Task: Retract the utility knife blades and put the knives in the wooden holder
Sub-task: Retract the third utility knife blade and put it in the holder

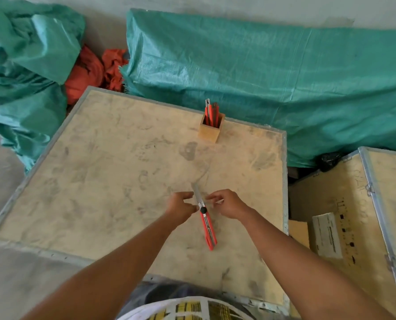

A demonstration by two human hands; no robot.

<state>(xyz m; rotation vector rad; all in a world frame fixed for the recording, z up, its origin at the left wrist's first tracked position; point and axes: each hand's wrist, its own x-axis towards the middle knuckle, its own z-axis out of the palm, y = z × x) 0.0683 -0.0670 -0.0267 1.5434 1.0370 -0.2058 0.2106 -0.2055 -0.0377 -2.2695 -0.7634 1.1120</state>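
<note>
In the head view, several red knives [211, 112] already stand in the wooden holder [209, 132] near the table's [100, 158] far edge. One utility knife [208, 228] sits toward the near edge, its blade [197, 194] fully out. The left hand [181, 209] pinches it at the black slider [203, 210]. The right hand [227, 204] is just beside the blade, fingers curled, and I cannot tell whether it grips. Retracting and stowing this knife are left to do.

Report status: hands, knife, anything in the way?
Left hand pinching knife at slider; right hand beside blade, grip unclear. Blade out. Path to holder open, knives already inside.
</note>
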